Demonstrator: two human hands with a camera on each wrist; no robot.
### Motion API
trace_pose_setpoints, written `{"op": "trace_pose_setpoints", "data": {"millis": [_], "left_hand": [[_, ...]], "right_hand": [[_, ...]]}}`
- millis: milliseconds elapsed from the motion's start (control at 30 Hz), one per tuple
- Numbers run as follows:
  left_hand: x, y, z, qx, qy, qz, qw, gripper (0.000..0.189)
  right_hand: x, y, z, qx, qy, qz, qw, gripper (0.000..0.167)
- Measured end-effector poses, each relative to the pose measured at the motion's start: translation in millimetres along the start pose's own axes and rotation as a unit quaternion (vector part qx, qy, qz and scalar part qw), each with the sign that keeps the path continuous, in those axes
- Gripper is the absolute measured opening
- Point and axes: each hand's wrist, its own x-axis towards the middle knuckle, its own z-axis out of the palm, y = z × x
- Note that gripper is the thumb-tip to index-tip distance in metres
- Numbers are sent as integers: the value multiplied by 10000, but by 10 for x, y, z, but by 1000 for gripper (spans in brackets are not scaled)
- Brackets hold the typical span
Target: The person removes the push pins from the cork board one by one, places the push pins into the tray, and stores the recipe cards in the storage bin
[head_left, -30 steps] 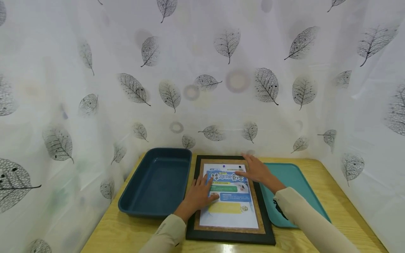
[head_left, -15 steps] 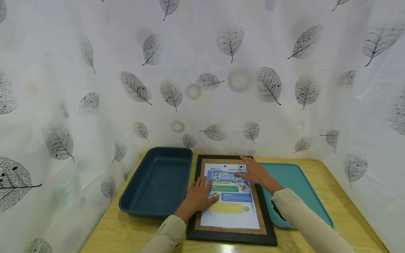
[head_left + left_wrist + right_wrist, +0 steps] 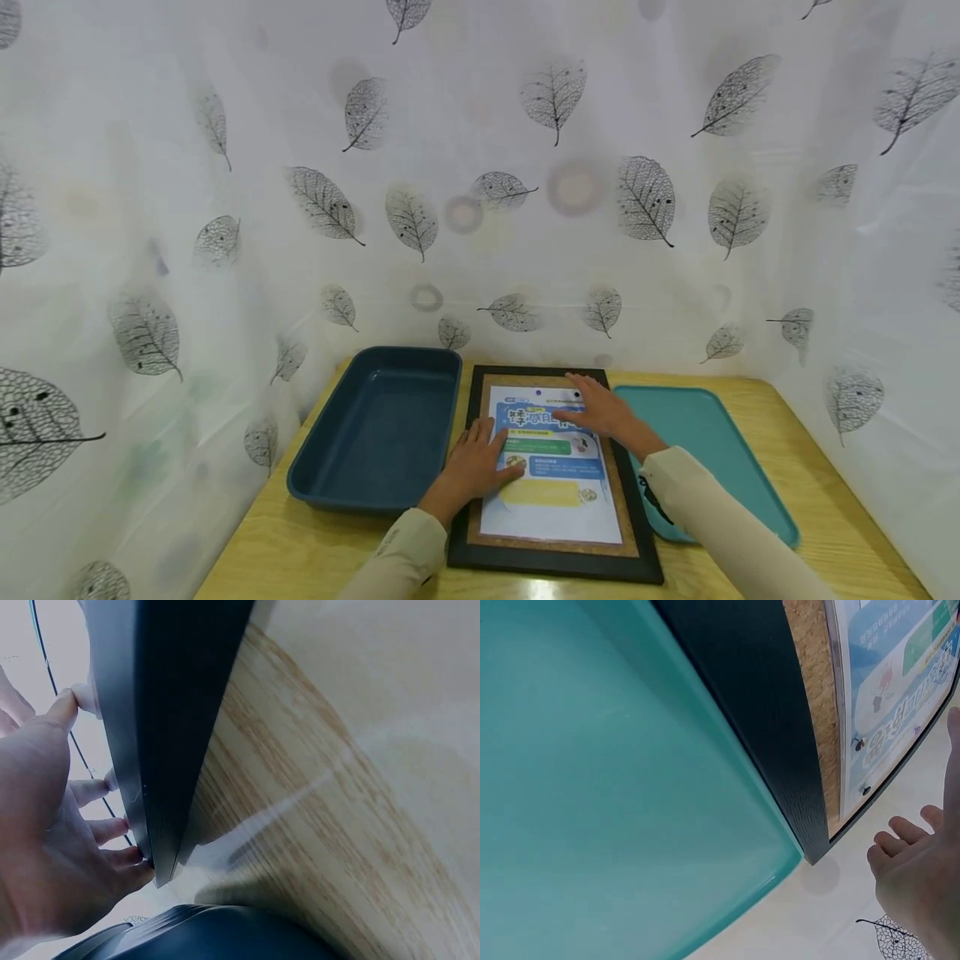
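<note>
A printed poster (image 3: 551,515) lies on a cork board (image 3: 628,533) with a black frame (image 3: 555,564). My left hand (image 3: 472,468) spreads its fingers over the poster's left side and the frame's left edge. In the left wrist view, its fingertips lie right at the dark frame (image 3: 172,712). My right hand (image 3: 602,408) extends over the board's upper right corner, fingers apart and thumb over the poster's title. Dark push pins (image 3: 860,745) show along the poster's top in the right wrist view. Neither hand grips anything.
A deep dark blue tray (image 3: 378,425) stands left of the board. At the right lies a shallow teal tray (image 3: 705,429), with a black thing (image 3: 656,502) on it partly hidden by the right sleeve. A leaf-patterned curtain (image 3: 480,250) hangs behind the wooden table (image 3: 307,554).
My right hand has shifted slightly left and toward me, covering more of the poster's title. The left hand stays nearly in place. The head view has turned a little, sliding the scene rightward.
</note>
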Motion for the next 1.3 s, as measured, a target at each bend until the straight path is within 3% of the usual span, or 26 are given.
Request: {"op": "trace_pose_setpoints", "data": {"millis": [467, 800, 1033, 1300], "left_hand": [[30, 1, 16, -59, -174, -44, 9998, 85], [48, 9, -19, -54, -222, -163, 9996, 87], [70, 28, -32, -226, -201, -169, 9994, 88], [76, 4, 1, -441, -125, -260, 9986, 87]], "right_hand": [[103, 47, 145, 336, 73, -195, 9992, 85], [201, 62, 193, 413, 242, -672, 9966, 71], [218, 81, 195, 604, 146, -542, 9966, 69], [290, 50, 222, 428, 434, -1079, 9923, 53]]}}
